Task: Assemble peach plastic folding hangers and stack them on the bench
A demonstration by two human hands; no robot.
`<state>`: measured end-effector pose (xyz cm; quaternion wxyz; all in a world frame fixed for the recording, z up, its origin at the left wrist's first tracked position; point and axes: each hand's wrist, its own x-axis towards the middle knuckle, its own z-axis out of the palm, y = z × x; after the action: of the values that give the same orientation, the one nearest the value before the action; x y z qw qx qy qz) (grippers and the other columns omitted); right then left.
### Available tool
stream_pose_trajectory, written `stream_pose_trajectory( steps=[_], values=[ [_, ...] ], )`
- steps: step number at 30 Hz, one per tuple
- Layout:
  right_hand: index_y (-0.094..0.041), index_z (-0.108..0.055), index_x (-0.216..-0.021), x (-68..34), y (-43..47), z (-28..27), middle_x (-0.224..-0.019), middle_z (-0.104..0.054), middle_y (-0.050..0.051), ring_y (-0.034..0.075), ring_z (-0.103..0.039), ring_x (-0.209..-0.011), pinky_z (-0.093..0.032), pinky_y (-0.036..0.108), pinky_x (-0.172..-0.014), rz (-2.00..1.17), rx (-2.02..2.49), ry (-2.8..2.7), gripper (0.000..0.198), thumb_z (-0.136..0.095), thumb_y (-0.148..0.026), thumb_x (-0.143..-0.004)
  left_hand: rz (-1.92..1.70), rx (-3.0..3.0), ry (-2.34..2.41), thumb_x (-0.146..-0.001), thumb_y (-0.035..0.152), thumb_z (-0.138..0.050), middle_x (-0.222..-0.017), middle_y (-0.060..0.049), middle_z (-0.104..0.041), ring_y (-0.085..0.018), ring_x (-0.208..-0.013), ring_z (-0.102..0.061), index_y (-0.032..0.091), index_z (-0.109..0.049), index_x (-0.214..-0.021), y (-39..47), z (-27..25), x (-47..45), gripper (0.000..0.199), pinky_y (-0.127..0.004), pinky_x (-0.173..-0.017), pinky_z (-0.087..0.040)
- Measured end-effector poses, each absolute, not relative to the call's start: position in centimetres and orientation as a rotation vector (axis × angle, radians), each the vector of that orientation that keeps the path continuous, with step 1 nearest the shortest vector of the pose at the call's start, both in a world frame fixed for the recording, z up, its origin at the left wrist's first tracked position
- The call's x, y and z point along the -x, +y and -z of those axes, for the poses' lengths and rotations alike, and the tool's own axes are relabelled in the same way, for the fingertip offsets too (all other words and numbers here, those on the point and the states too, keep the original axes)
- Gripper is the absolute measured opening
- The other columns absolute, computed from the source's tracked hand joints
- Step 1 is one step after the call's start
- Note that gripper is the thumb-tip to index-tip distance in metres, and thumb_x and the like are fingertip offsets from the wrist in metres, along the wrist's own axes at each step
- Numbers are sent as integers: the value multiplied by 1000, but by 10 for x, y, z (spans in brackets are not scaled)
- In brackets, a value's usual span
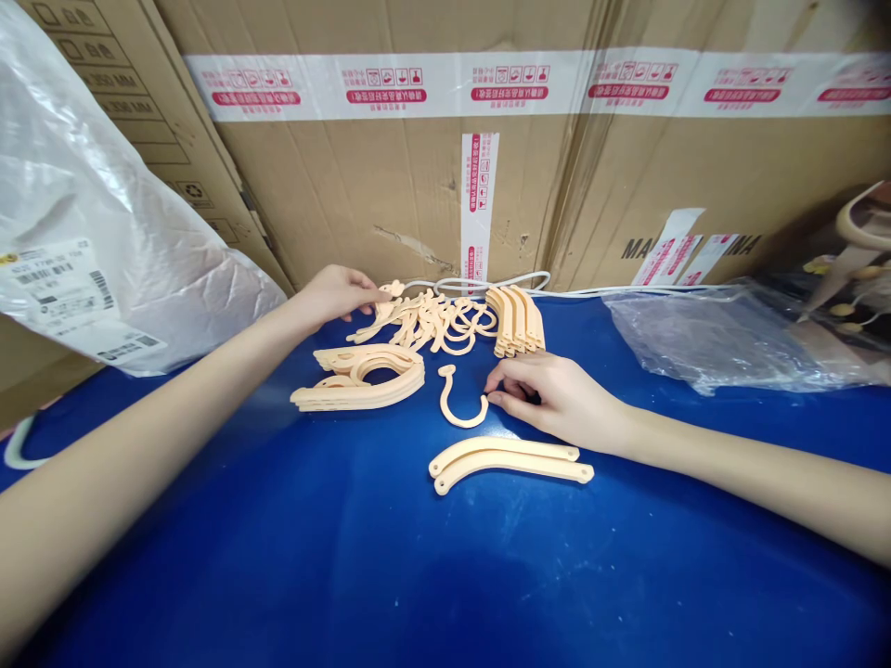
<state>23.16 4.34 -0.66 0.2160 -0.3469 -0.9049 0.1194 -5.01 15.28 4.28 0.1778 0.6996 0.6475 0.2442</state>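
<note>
My right hand pinches the tip of a cream plastic hook that rests on the blue table. Over at the far left of a loose pile of cream hooks and small parts, the fingertips of my left hand close on a small cream plastic piece. Two curved cream hanger arms lie side by side in front of my right hand. Left of the hook sits a stack of folded hangers. More curved arms stand in a row right of the pile.
Big taped cardboard boxes wall off the back of the blue table. A white cable runs along their base. A clear plastic bag lies at right, and a white wrapped parcel leans in from the left.
</note>
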Motion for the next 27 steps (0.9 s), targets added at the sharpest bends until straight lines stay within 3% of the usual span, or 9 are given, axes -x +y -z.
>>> stream_pose_trajectory(
  steps=[3,7,11,17,20,23,27],
  values=[
    [-17,-60,-93,-231,44,7,-62,-51,-4,10,-49,-59,-37,23,-62,-326,965,-2506,12,-51,-20,-86,-888,-2064,1795,-73,41,-65,-72,-3,-67,-16,-69,-62,15,-60,-81,148,-48,47,27,-25,-59,-46],
    [-17,-60,-94,-231,43,7,-62,-50,-4,10,-49,-60,-37,24,-63,-315,967,-2513,11,-52,-20,-87,-1219,-2218,1788,-86,42,-54,-93,3,-63,-12,-91,-58,15,-54,-99,130,-61,36,30,-23,-80,-42],
    [-17,-59,-94,-231,42,7,-62,-50,-4,10,-50,-60,-37,24,-63,-316,972,-2501,12,-51,-23,-88,-1540,-2557,1605,-93,36,-48,-97,5,-60,-8,-90,-56,17,-47,-108,96,-70,18,24,-19,-76,-42],
    [-18,-52,-105,-231,37,4,-70,-57,-1,12,-52,-63,-40,25,-64,-345,943,-2408,22,-45,-36,-94,-1197,-2714,1310,-96,27,-41,-83,1,-60,-11,-67,-59,18,-44,-108,32,-42,-2,16,-22,-62,-45],
    [-18,-52,-106,-232,35,2,-74,-58,0,13,-53,-67,-40,25,-66,-318,890,-2389,24,-43,-37,-95,-1030,-2767,1197,-96,25,-38,-93,-2,-62,-13,-76,-62,19,-46,-110,13,-20,-5,17,-23,-61,-46],
    [-17,-53,-104,-232,33,1,-74,-58,0,13,-53,-69,-41,26,-68,-303,795,-2442,26,-43,-38,-94,-990,-2782,1082,-96,20,-37,-99,-4,-61,-14,-89,-61,18,-47,-115,8,-5,-4,21,-25,-76,-48],
    [-15,-55,-99,-231,32,1,-82,-62,3,13,-55,-75,-41,26,-72,-317,690,-2485,24,-38,-31,-96,-883,-2798,1041,-96,20,-39,-105,-5,-63,-16,-98,-60,19,-50,-116,8,2,-2,23,-27,-82,-48]
  ],
)
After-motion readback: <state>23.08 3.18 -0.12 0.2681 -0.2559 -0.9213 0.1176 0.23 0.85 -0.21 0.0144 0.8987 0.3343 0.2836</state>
